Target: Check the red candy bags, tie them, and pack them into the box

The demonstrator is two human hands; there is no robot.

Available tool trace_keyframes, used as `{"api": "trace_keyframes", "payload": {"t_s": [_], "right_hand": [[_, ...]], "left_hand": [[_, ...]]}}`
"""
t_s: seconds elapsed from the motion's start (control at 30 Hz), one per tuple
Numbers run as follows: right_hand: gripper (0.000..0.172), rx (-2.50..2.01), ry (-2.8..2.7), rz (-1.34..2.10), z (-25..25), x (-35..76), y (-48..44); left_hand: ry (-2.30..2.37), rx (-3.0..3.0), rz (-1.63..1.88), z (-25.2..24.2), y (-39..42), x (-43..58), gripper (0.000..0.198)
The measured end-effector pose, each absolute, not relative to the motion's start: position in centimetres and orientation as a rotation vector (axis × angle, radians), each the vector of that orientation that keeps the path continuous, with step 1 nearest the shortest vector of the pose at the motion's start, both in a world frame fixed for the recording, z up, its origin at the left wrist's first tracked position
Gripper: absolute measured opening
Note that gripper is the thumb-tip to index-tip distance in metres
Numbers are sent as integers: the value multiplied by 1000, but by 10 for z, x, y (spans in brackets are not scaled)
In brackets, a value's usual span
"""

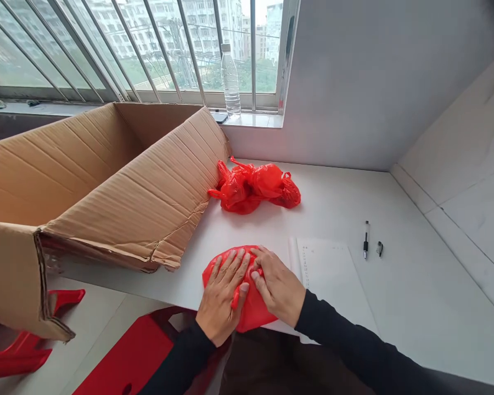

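A red plastic bag (255,311) lies on the white table near its front edge, in front of me. My left hand (221,299) rests flat on its left side, fingers stretched out over the plastic. With curled fingers and thumb, my right hand (279,288) grips the bag's gathered plastic at the upper right. What the bag contains is hidden. Farther back sits a bunch of knotted red plastic bags (255,186). Just right of my right hand is an open notebook (333,269) with small printed marks along one side.
A big open cardboard box (148,197) takes up the left, partly over the table edge. A black pen (366,241) and its cap (379,249) lie right of the notebook. On the windowsill stands a clear bottle (230,82). Red stools (127,356) are below left.
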State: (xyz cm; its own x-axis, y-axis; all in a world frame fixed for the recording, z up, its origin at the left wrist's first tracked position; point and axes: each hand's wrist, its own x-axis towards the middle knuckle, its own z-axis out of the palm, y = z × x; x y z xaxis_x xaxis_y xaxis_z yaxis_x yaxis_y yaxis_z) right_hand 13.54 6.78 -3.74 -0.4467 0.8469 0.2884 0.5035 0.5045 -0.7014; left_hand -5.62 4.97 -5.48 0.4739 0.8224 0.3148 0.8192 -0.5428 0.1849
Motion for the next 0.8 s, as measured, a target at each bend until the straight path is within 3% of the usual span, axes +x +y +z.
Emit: {"api": "trace_keyframes", "payload": {"t_s": [0.27,0.53,0.63,0.8], "right_hand": [[49,-1214,-2378,313,-72,130,65],[18,-1120,-2061,565,-75,124,71],[18,-1171,-1856,708,-63,129,71],[28,-1303,-1544,871,-40,137,74]], "left_hand": [[1609,2663,518,-74,49,-53,62],[1729,2665,580,-66,41,-53,60],[1743,2625,656,-51,37,-54,60],[1749,2544,806,-10,34,-67,22]]}}
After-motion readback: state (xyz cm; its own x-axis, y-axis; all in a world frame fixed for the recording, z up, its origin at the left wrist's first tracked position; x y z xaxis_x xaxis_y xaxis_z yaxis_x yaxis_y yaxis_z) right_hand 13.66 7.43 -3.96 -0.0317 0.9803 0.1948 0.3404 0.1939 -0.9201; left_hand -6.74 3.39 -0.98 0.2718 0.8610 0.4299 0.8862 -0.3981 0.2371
